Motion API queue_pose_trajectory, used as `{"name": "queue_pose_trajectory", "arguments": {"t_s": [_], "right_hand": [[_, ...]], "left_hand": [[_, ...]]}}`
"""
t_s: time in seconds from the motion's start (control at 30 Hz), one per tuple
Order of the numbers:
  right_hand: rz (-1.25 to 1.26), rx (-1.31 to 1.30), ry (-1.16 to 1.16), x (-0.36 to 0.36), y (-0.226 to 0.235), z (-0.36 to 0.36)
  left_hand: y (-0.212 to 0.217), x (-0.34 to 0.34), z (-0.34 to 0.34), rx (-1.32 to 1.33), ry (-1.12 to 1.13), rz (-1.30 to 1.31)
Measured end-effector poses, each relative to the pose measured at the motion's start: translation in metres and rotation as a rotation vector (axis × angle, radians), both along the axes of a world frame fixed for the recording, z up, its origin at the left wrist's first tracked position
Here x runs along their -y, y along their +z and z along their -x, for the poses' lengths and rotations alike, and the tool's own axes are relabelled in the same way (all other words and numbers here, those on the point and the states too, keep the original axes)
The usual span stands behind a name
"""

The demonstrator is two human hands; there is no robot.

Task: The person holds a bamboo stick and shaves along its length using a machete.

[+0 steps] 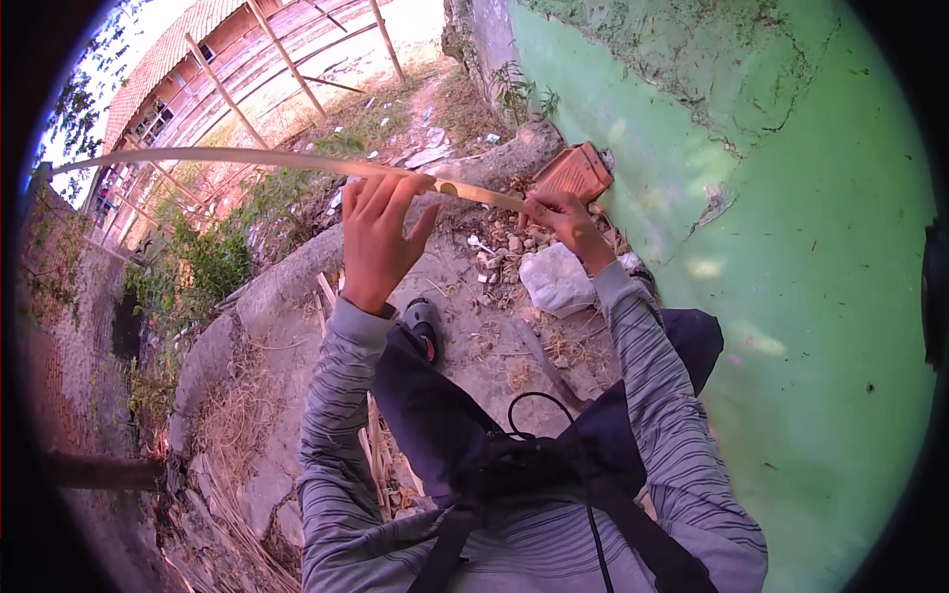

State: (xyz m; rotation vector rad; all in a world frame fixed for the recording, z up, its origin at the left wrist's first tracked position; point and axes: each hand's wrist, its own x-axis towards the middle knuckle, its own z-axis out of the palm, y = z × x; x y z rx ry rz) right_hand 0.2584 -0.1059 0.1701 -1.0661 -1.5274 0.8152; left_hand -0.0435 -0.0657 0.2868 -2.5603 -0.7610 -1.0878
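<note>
A long, pale, thin strip that looks like split bamboo (247, 156) crosses the view in front of me, bowing gently out to the far left. Its right end is pinched between the thumb and fingers of my right hand (565, 222). Further left along it, my left hand (381, 232) has its fingers bent against the strip, while the thumb stands apart from it. A darker notch or mark (448, 188) shows on the strip between my hands. What my left fingertips do behind the strip is hidden.
A reddish-brown clay tile (575, 173) leans by the green wall (811, 296) on my right. Below it lie rubble and a white plastic bag (557, 280). A long, flat, curved dark piece (547, 361) lies between my legs. Low stonework (282, 287) and green plants (203, 262) border the left.
</note>
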Motion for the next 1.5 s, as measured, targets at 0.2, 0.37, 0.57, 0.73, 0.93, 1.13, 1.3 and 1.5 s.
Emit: {"name": "queue_pose_trajectory", "arguments": {"t_s": [0.2,0.37,0.57,0.73,0.93,1.13,1.3,1.5], "right_hand": [[0.029,0.265,0.111,0.016,0.01,-0.025],[0.174,0.527,0.147,0.016,0.012,-0.049],[0.096,-0.282,-0.419,-0.026,-0.112,-0.052],[0.895,0.271,-0.534,0.113,-0.402,-0.113],[1.29,0.73,-0.076,0.235,-0.45,0.043],[1.236,0.92,-0.285,0.227,-0.446,0.037],[1.249,0.928,-0.198,0.234,-0.461,0.043],[1.088,1.016,-0.298,0.237,-0.504,0.051]], "left_hand": [[-0.02,0.012,0.047,-0.437,0.067,0.514],[-0.052,0.025,0.081,-0.494,-0.085,1.427],[-0.106,0.058,0.12,-0.163,0.032,1.428],[-0.167,0.076,0.061,0.092,-0.073,1.632],[-0.182,0.109,0.088,0.563,0.08,1.754],[-0.205,0.097,0.059,0.798,-0.258,2.191],[-0.22,0.095,0.047,1.074,-0.58,2.578],[-0.213,0.097,0.034,0.812,-0.446,2.585]]}}
